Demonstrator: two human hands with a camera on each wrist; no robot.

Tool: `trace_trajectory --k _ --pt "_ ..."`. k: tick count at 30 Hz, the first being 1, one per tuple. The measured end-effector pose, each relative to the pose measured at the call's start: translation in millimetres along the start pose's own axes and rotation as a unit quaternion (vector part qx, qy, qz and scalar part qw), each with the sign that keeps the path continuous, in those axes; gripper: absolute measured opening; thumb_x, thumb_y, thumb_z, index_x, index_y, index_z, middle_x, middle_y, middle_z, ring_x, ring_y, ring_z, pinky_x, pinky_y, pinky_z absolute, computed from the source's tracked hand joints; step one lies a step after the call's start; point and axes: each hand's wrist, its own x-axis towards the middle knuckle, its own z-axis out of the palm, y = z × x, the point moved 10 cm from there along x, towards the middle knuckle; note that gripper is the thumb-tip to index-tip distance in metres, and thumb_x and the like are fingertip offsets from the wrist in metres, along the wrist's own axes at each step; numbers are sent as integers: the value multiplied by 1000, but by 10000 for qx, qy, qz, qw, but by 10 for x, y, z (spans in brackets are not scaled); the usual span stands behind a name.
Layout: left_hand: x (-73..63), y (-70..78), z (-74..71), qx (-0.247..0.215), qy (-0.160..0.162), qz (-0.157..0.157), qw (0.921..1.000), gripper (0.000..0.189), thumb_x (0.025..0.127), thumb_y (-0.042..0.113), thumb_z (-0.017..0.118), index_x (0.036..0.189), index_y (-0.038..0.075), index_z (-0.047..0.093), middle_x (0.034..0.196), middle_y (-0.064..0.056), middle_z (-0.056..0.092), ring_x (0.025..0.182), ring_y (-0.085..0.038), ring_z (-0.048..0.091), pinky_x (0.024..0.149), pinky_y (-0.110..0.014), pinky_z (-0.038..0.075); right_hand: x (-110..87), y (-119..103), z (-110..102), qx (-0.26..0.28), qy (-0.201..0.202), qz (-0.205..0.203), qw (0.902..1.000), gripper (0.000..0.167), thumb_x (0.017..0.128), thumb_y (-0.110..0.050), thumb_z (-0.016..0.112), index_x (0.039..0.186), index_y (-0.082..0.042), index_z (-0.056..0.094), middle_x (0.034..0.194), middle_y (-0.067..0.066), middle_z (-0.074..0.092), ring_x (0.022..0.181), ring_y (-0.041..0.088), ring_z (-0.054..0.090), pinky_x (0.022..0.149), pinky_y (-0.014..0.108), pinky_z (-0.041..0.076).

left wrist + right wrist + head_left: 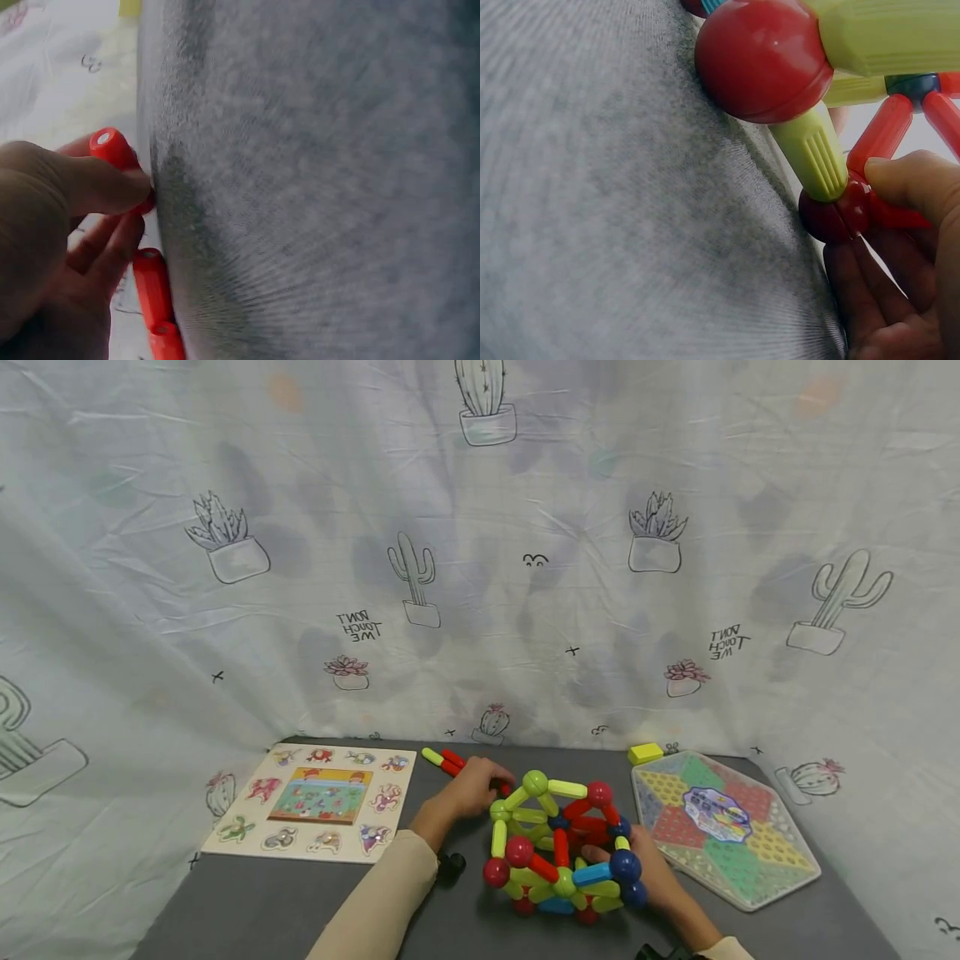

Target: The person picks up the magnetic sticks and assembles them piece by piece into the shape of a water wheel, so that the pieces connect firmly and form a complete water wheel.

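A frame of magnetic rods and balls (535,782) in lime, red and blue stands on the dark table, right of centre. My right hand (654,870) grips its right side. In the right wrist view the thumb presses a red rod (883,135) close to a dark red ball (825,216), with the other fingers below. Beyond the frame's left side, my left hand (474,787) pinches a loose red rod (114,150) between thumb and fingers. More red rods (152,289) lie on the table beside that hand, along with a lime rod (432,756).
A wooden peg puzzle board (232,847) with sea animals lies at the left. To the right is a hexagonal star-patterned game board (738,852), with a yellow block (646,753) behind it. A cactus-print curtain (525,610) hangs along the table's back edge.
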Motion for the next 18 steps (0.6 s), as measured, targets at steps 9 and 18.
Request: trace_trajectory --k 9,18 --pt "-437 608 -574 -1364 1157 -1106 9776 24 98 6 81 122 2 81 112 -11 82 98 -26 78 86 -32 64 -27 -29 22 81 5 -90 9999 38 103 -18 77 132 6 73 117 19 82 91 12 80 83 27 64" --pt "-1151 960 -778 -4344 1722 -1919 8630 41 102 14 79 140 -1 70 129 -17 78 113 -14 76 97 -23 60 -22 -25 1 17 129 128 9998 42 102 -22 79 135 4 72 121 17 81 93 13 79 85 26 63"
